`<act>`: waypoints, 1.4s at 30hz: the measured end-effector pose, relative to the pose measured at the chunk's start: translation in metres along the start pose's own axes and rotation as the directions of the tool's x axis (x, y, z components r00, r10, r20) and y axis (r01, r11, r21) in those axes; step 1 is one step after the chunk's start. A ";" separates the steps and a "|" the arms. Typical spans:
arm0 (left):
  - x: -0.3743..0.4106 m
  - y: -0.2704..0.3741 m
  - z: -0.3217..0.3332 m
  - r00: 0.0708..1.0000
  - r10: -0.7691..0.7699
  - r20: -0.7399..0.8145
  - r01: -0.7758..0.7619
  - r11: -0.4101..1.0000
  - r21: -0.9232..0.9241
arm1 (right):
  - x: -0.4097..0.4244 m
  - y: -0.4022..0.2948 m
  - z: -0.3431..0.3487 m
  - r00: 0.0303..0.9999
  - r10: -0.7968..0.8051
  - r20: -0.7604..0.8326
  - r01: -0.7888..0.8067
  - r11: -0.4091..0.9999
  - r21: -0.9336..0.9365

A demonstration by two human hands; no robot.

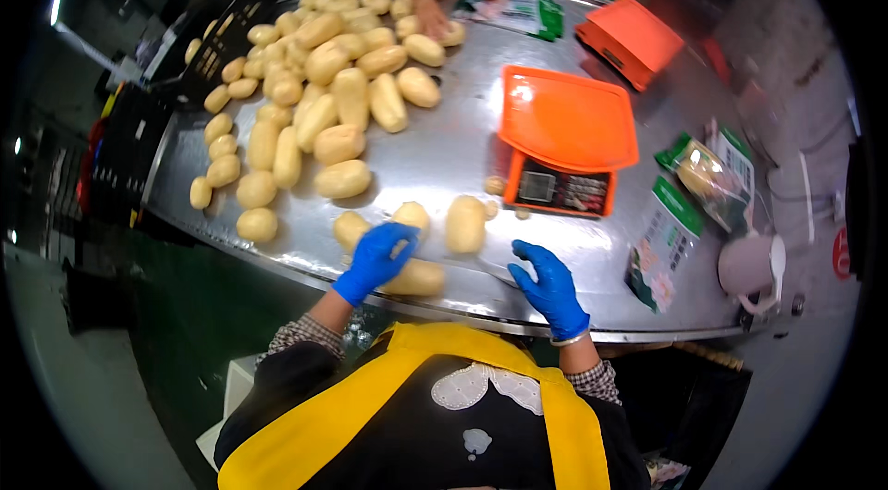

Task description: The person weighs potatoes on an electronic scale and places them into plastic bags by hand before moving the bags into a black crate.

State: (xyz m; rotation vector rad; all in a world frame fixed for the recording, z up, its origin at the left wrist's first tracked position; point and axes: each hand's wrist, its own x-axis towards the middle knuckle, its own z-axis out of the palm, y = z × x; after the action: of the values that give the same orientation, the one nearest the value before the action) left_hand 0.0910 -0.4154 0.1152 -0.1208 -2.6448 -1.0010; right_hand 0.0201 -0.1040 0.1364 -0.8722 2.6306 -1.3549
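Observation:
My left hand (381,259), in a blue glove, lies over peeled potatoes near the table's front edge; its fingers are bent beside a potato (412,218), and whether they grip one cannot be told. Under and right of it is a long potato (420,278). A further potato (465,224) stands alone between my hands. My right hand (548,287), also blue-gloved, is raised over the metal table with fingers apart and nothing in them. A thin object (501,275), perhaps a blade, lies left of it. Beyond is an orange digital scale (569,117) with small potato pieces before it.
A large heap of peeled potatoes (326,63) covers the back left beside a black crate (218,46). A co-worker's hand (431,17) touches the heap. A second orange scale (628,39), printed bags (666,240), a bagged potato (701,167) and a pale mug (748,267) stand right.

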 end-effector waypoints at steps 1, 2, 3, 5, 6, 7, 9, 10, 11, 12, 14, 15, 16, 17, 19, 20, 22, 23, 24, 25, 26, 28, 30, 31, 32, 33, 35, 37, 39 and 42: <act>-0.004 -0.025 -0.029 0.994 -0.046 -0.100 0.049 0.999 0.019 | 0.017 -0.013 0.018 0.996 -0.024 0.085 0.025 1.000 -0.005; -0.012 -0.056 -0.052 0.961 -0.192 -0.198 0.189 0.981 -0.033 | 0.033 -0.023 0.033 0.996 -0.037 0.085 0.041 0.998 -0.052; -0.024 -0.090 -0.065 0.896 -0.335 -0.292 0.317 0.942 -0.107 | 0.046 -0.024 0.050 0.995 -0.053 0.088 0.063 0.992 -0.109; -0.033 -0.123 -0.106 0.818 -0.424 -0.388 0.392 0.906 -0.163 | 0.066 -0.022 0.078 0.997 -0.009 0.072 0.025 0.975 -0.222; -0.036 -0.141 -0.122 0.786 -0.462 -0.412 0.426 0.886 -0.180 | 0.071 -0.013 0.091 0.997 0.044 0.066 -0.025 0.965 -0.262; -0.039 -0.158 -0.135 0.751 -0.498 -0.433 0.459 0.866 -0.199 | 0.074 -0.005 0.100 0.994 0.095 0.058 -0.074 0.950 -0.302; -0.036 -0.186 -0.161 0.751 -0.426 -0.505 0.407 0.900 -0.155 | 0.081 -0.012 0.109 0.977 0.180 0.113 -0.145 0.954 -0.263; -0.034 -0.196 -0.166 0.733 -0.437 -0.522 0.394 0.898 -0.197 | 0.082 -0.013 0.114 0.976 0.189 0.108 -0.151 0.946 -0.286; -0.030 -0.206 -0.168 0.715 -0.447 -0.537 0.379 0.894 -0.239 | 0.083 -0.014 0.117 0.975 0.198 0.101 -0.159 0.938 -0.309; -0.027 -0.220 -0.166 0.692 -0.466 -0.552 0.395 0.884 -0.251 | 0.086 -0.014 0.119 0.975 0.199 0.103 -0.161 0.943 -0.291; -0.009 -0.216 -0.176 0.619 -0.577 -0.533 0.491 0.814 -0.311 | 0.089 -0.014 0.124 0.975 0.178 0.136 -0.135 0.952 -0.274; 0.000 -0.219 -0.178 0.578 -0.628 -0.520 0.530 0.774 -0.346 | 0.091 -0.015 0.125 0.975 0.167 0.150 -0.121 0.955 -0.271; 0.006 -0.235 -0.181 0.603 -0.510 -0.613 0.447 0.853 -0.270 | 0.093 -0.023 0.126 0.974 0.157 0.162 -0.119 0.968 -0.219; 0.010 -0.248 -0.184 0.604 -0.503 -0.618 0.455 0.854 -0.251 | 0.096 -0.032 0.127 0.974 0.151 0.166 -0.114 0.971 -0.212; 0.025 -0.262 -0.181 0.614 -0.488 -0.621 0.464 0.859 -0.216 | 0.097 -0.037 0.133 0.975 0.146 0.166 -0.111 0.973 -0.203; 0.035 -0.267 -0.175 0.602 -0.469 -0.646 0.412 0.876 -0.252 | 0.099 -0.036 0.134 0.975 0.151 0.161 -0.118 0.973 -0.199; 0.049 -0.250 -0.169 0.674 -0.454 -0.582 0.400 0.887 -0.230 | 0.101 -0.040 0.135 0.976 0.135 0.168 -0.106 0.979 -0.172; 0.055 -0.241 -0.168 0.709 -0.444 -0.547 0.394 0.894 -0.215 | 0.102 -0.044 0.136 0.977 0.128 0.171 -0.102 0.983 -0.154; 0.053 -0.243 -0.157 0.783 -0.359 -0.508 0.335 0.931 -0.143 | 0.102 -0.044 0.137 0.968 0.162 0.193 -0.148 0.985 -0.086; 0.059 -0.225 -0.154 0.853 -0.344 -0.393 0.324 0.939 -0.118 | 0.101 -0.044 0.139 0.964 0.184 0.192 -0.180 0.983 -0.038; 0.058 -0.220 -0.141 0.883 -0.301 -0.361 0.295 0.953 -0.074 | 0.099 -0.046 0.141 0.960 0.205 0.192 -0.211 0.977 0.009; 0.056 -0.214 -0.121 0.915 -0.289 -0.283 0.288 0.957 -0.044 | 0.097 -0.047 0.142 0.953 0.238 0.188 -0.261 0.960 0.105; 0.051 -0.205 -0.109 0.915 -0.358 -0.186 0.353 0.934 -0.062 | 0.094 -0.045 0.135 0.921 0.336 0.199 -0.379 0.889 0.255; 0.048 -0.198 -0.108 0.935 -0.306 -0.181 0.312 0.950 0.002 | 0.091 -0.044 0.130 0.899 0.383 0.210 -0.434 0.839 0.328; 0.045 -0.191 -0.108 0.952 -0.253 -0.173 0.268 0.961 0.065 | 0.084 -0.033 0.129 0.909 0.392 0.140 -0.415 0.829 0.375; 0.042 -0.187 -0.106 0.966 -0.198 -0.166 0.220 0.967 0.129 | 0.082 -0.028 0.125 0.911 0.402 0.096 -0.407 0.833 0.375; 0.033 -0.183 -0.097 0.954 -0.296 -0.037 0.299 0.944 0.137 | 0.077 -0.022 0.117 0.905 0.423 0.046 -0.408 0.832 0.376; 0.023 -0.180 -0.087 0.956 -0.290 -0.042 0.293 0.942 0.165 | 0.072 -0.017 0.112 0.916 0.400 0.004 -0.373 0.851 0.368; 0.024 -0.184 -0.086 0.943 -0.332 0.007 0.323 0.923 0.209 | 0.066 -0.012 0.108 0.913 0.407 0.001 -0.376 0.842 0.388; 0.038 -0.191 -0.093 0.921 -0.388 0.036 0.379 0.913 0.153 | 0.062 -0.015 0.098 0.933 0.360 0.003 -0.342 0.885 0.315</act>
State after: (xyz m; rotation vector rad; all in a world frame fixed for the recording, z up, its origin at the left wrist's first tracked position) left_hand 0.0431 -0.6215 0.0721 0.4236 -2.8551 -0.9242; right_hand 0.0042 -0.2137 0.0997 -0.3006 2.3570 -1.6375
